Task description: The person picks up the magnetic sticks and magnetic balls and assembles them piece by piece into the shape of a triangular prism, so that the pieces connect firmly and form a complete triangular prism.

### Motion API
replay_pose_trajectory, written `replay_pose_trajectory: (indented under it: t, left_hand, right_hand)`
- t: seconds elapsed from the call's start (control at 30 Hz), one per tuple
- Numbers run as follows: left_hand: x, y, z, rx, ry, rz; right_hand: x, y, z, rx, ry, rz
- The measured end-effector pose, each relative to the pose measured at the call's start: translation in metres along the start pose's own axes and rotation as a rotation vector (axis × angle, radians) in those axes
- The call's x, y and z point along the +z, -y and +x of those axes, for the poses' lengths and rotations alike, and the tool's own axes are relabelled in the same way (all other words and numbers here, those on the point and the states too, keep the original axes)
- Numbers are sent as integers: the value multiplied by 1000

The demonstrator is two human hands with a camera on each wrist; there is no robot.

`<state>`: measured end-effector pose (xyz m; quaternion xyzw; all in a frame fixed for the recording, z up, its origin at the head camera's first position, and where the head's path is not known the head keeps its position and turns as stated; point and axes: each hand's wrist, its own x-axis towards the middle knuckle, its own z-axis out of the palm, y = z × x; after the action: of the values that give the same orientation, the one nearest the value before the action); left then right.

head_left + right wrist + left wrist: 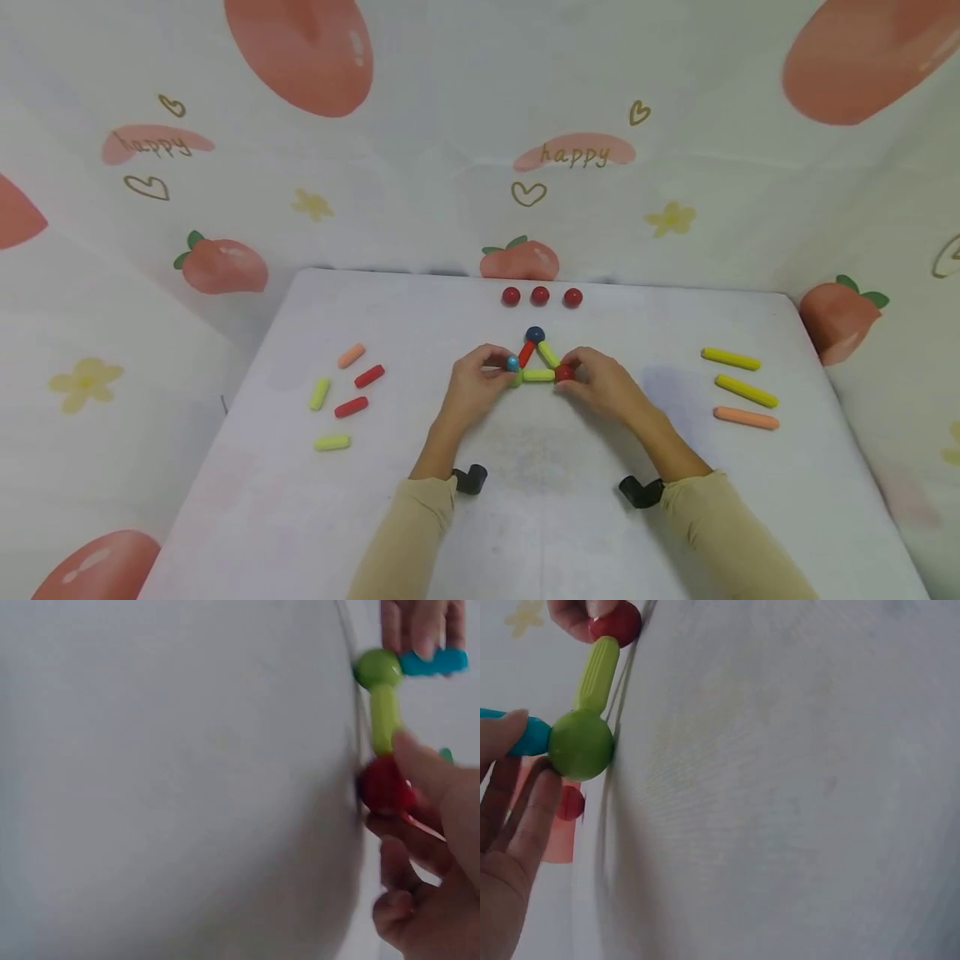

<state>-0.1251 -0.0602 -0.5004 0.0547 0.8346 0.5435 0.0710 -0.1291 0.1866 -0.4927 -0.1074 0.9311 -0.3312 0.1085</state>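
Note:
A flat triangle of rods and balls lies at mid-table. Its far corner is a dark blue ball (pixel 535 334), joined to a red rod (pixel 527 354) and a yellow-green rod (pixel 550 355). Another yellow-green rod (pixel 598 675) links the green ball (pixel 581 745) at the near left corner with the red ball (pixel 385 784) at the near right. From the green ball a blue rod (pixel 433 662) stands up, pinched between thumb and fingers of my left hand (pixel 474 385). With thumb and fingers, my right hand (pixel 604 387) holds the red ball.
Behind the triangle, three red balls (pixel 540 296) sit in a row near the far edge. Several short rods (pixel 351 407) in red, orange and yellow-green lie at left. Three longer rods (pixel 746 391), two yellow and one orange, lie at right. A patterned cloth (pixel 450 208) hangs behind.

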Motion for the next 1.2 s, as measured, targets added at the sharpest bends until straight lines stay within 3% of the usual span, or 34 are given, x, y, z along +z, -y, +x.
replay_pose_trajectory:
  t: [0.1,0.2,0.37,0.6,0.97,1.1,1.2]
  left_hand:
    - [1,1,0,-9,40,77]
    - [2,3,0,-25,61,135]
    - [5,3,-1,-61,58,118]
    - [5,0,0,-73,48,114]
    - [7,-3,-1,-101,21,126]
    - [8,-3,0,-111,24,122]
    - [7,-3,1,-121,22,132]
  right_hand:
    - [-15,-3,12,50,56,11]
    - [-27,-7,31,82,14,9]
    - [-35,-22,67,61,-101,-13]
    - [-35,-37,96,81,-96,-53]
    - [-23,-36,91,148,-107,-8]
    - [-23,-27,79,110,-143,40]
    - [-26,-12,66,28,-163,82]
